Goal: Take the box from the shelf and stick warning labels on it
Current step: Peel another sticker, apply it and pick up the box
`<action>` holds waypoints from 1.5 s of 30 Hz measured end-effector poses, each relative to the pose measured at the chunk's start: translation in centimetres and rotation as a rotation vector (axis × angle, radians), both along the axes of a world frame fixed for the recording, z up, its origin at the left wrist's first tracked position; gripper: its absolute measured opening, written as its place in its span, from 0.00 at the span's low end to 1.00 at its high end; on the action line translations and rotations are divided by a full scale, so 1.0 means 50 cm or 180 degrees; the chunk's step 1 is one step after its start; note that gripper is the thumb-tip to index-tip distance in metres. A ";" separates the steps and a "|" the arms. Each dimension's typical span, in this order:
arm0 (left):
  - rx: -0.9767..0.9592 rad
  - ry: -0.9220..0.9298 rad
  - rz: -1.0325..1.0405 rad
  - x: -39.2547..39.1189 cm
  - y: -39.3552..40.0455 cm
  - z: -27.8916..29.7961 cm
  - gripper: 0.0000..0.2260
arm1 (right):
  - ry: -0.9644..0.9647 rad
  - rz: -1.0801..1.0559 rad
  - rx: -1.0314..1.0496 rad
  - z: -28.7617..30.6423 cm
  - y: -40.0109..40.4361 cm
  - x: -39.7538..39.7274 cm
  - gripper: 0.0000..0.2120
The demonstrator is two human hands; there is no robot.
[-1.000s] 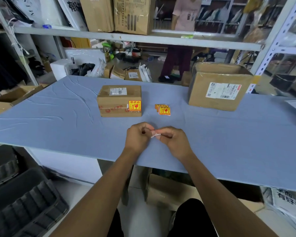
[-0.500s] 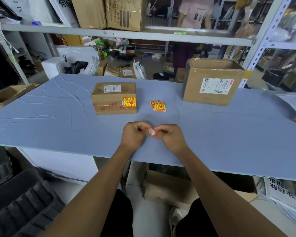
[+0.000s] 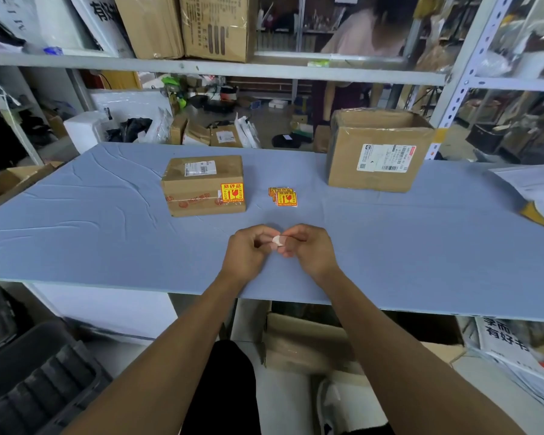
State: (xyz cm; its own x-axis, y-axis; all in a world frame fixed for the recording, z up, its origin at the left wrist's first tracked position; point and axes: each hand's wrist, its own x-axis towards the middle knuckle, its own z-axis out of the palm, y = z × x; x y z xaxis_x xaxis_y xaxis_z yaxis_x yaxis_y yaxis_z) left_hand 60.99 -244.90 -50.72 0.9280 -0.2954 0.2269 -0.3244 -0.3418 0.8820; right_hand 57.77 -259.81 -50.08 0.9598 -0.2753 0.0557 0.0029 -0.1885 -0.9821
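A small cardboard box (image 3: 204, 185) is being kept on the blue surface (image 3: 76, 233), left of centre, with a yellow warning label (image 3: 232, 192) already stuck on its front face. Nearer the camera, a small white scrap (image 3: 277, 241) is being pinched between the left hand (image 3: 248, 252) and the right hand (image 3: 311, 249), fingers curled and pressed together above the surface. Just beyond the hands, a stack of labels (image 3: 284, 196) is lying beside the box. Further right, a larger carton (image 3: 378, 150) is standing near the far edge.
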 end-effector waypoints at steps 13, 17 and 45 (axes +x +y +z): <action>0.0534 -0.0207 0.0285 -0.015 -0.148 0.109 0.05 | 0.0277 -0.0124 -0.0578 0.130 -0.123 -0.037 0.09; 0.1018 -0.0380 0.0538 0.054 -0.214 0.206 0.07 | 0.0393 -0.0327 -0.2215 0.221 -0.223 0.011 0.14; 0.2619 -0.0607 0.0187 0.326 -0.291 0.389 0.17 | 0.0427 -0.0336 -0.3802 0.389 -0.330 0.251 0.07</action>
